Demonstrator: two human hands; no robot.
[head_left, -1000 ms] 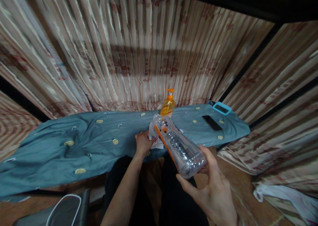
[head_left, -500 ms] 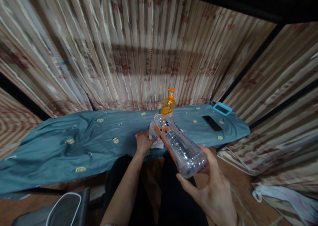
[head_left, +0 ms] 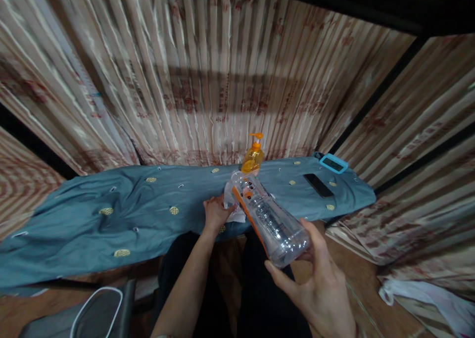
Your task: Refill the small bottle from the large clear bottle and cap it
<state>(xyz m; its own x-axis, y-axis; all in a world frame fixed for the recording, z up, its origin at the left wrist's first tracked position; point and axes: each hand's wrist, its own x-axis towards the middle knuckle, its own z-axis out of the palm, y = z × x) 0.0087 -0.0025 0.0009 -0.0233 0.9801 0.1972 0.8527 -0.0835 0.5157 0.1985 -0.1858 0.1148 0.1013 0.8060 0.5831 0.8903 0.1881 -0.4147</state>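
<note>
My right hand [head_left: 319, 283] grips a clear plastic bottle [head_left: 274, 224] by its base. The bottle has an orange stripe along one side and printed marks. It tilts, with its narrower end pointing away from me and to the left. Behind that end, my left hand [head_left: 215, 214] closes on a crumpled whitish, see-through piece [head_left: 227, 198], perhaps tissue or thin plastic; I cannot tell which. Part of this piece is hidden by the bottle. Beyond the bottle's far end stands an orange pump bottle [head_left: 253, 159] with amber liquid, upright on the cloth.
A teal patterned cloth [head_left: 144, 204] covers the long table. To the right lie a black phone [head_left: 318, 185] and a light-blue framed device [head_left: 333, 164]. Pleated curtains [head_left: 208, 80] hang behind. At lower left is a grey seat [head_left: 48, 323] with a white loop [head_left: 120, 303].
</note>
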